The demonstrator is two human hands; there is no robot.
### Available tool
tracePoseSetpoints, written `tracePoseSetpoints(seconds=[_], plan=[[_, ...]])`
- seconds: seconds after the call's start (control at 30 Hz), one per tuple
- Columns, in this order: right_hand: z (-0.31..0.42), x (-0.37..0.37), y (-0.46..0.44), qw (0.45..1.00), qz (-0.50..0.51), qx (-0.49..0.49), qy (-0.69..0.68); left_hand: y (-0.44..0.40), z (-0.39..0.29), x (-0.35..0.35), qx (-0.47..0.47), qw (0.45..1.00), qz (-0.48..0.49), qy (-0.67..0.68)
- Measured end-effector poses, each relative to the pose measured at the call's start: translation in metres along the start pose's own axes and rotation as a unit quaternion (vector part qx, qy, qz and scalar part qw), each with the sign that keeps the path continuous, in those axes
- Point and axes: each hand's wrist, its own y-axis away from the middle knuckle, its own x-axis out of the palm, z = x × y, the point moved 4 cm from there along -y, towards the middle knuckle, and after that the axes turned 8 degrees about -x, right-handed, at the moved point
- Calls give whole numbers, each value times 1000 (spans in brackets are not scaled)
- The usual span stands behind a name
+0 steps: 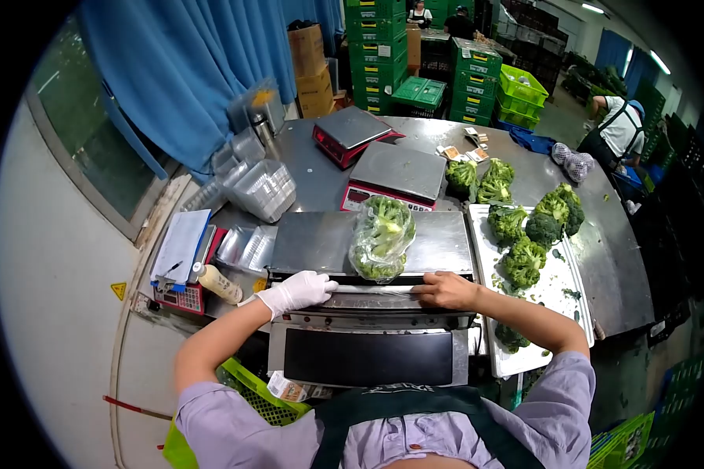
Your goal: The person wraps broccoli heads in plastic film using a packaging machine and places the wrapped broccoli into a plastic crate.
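Broccoli in clear plastic film (383, 234) rests on the steel top of a wrapping machine (309, 238). In front of it, a whitish roll of film (375, 290) lies across the machine. My left hand (297, 292), in a white glove, is closed at the left end of the film, fingertips partly hidden. At the right end, my bare right hand (447, 291) has its fingers closed on the film's edge. Nearer my body is the machine's dark flat plate (368, 357).
A white tray (489, 273) with loose broccoli heads (522, 262) stands on the right. Two scales (399, 170) (352, 129) sit behind the machine. Stacked clear plastic trays (260, 190), a bottle (217, 283) and a clipboard (181, 246) are on the left. Several people work farther back.
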Motion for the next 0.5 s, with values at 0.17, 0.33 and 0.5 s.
tracePoseSetpoints(seconds=[0.17,0.33,0.5], plan=[[30,-4,35,949,8,284,-137,37,-9,-29,-240,909,57,335],[88,-141,26,805,-57,348,-477,78,-46,-122,-55,854,145,496],[2,-214,13,752,-402,258,-453,48,-3,-230,-149,826,-203,505]])
